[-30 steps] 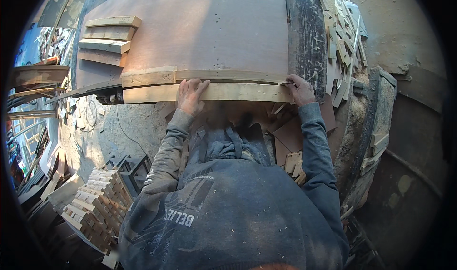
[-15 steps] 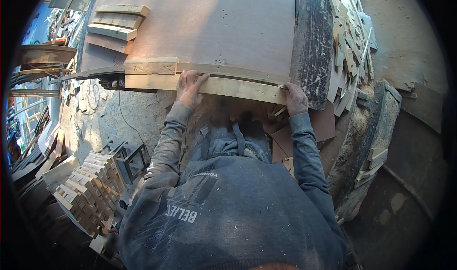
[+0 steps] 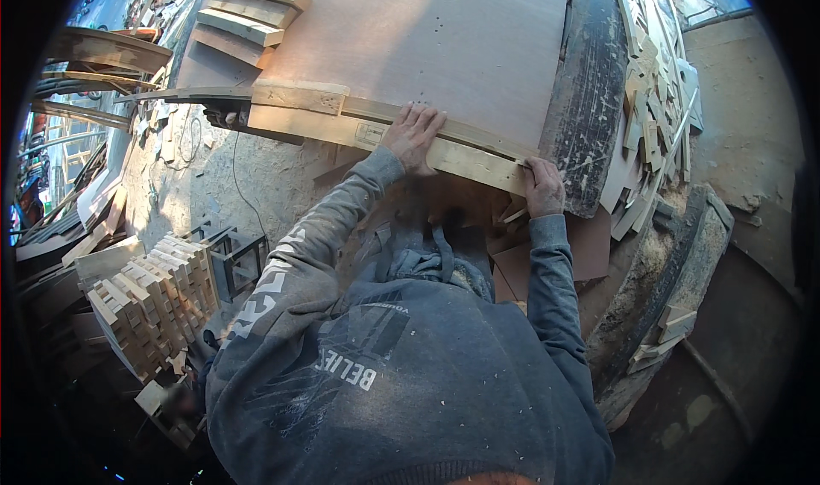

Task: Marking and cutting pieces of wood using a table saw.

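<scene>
A long pale wooden plank (image 3: 480, 168) runs along the near edge of the brown panel tabletop (image 3: 444, 66). My left hand (image 3: 412, 138) lies across the plank near its middle, fingers stretched out flat and reaching over the strip behind. At the plank's right end, my right hand (image 3: 544, 186) is closed round it, fingers over the top. Directly behind the plank lies a narrower wooden strip (image 3: 478, 136), with a dark gap between them toward the right. A shorter wood block (image 3: 299, 97) rests at the strip's left end.
Several short wood pieces (image 3: 248, 15) lie at the table's far left. A dark worn beam (image 3: 589, 100) borders the right side, with a heap of offcuts (image 3: 649, 117) beyond it. Stacked notched blocks (image 3: 158, 297) stand on the floor at lower left.
My left hand has slid right along the plank, and its fingers now lie flatter. My right hand stays at the right end. The whole view has shifted and turned slightly.
</scene>
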Motion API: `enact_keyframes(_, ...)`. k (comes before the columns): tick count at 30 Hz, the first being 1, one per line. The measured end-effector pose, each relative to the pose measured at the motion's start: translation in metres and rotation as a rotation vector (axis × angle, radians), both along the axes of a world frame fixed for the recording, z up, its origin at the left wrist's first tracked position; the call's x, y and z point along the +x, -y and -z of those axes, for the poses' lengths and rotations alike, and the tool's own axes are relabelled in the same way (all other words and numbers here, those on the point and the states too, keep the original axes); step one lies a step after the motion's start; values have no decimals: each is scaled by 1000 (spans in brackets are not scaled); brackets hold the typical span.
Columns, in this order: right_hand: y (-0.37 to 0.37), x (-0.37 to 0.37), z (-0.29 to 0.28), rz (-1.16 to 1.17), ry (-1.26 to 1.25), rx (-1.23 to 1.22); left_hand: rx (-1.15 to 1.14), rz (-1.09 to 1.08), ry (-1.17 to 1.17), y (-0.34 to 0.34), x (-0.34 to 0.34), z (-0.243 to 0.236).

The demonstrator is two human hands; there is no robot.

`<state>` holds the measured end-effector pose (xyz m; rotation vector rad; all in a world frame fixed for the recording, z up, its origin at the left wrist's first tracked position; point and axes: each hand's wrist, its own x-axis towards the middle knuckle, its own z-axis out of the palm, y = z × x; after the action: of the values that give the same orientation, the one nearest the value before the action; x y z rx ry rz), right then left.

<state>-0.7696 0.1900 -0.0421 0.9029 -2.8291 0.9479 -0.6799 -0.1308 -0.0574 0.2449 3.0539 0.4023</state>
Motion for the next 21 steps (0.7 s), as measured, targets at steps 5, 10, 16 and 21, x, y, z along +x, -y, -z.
enact_keyframes(5, -8, -4, -10, -5, 66, -6, -30, 14, -65, -3, -6, -4)
enact_keyframes(10, -75, -42, 3, 265, -39, -58, -32, 18, -62, -3, -7, -7)
enact_keyframes(16, -120, -61, 84, 851, 44, 168, -24, 12, -69, 9, -40, -1)
enact_keyframes(21, -114, -65, 92, 893, 123, 113, -91, -5, -92, 30, -109, -5)
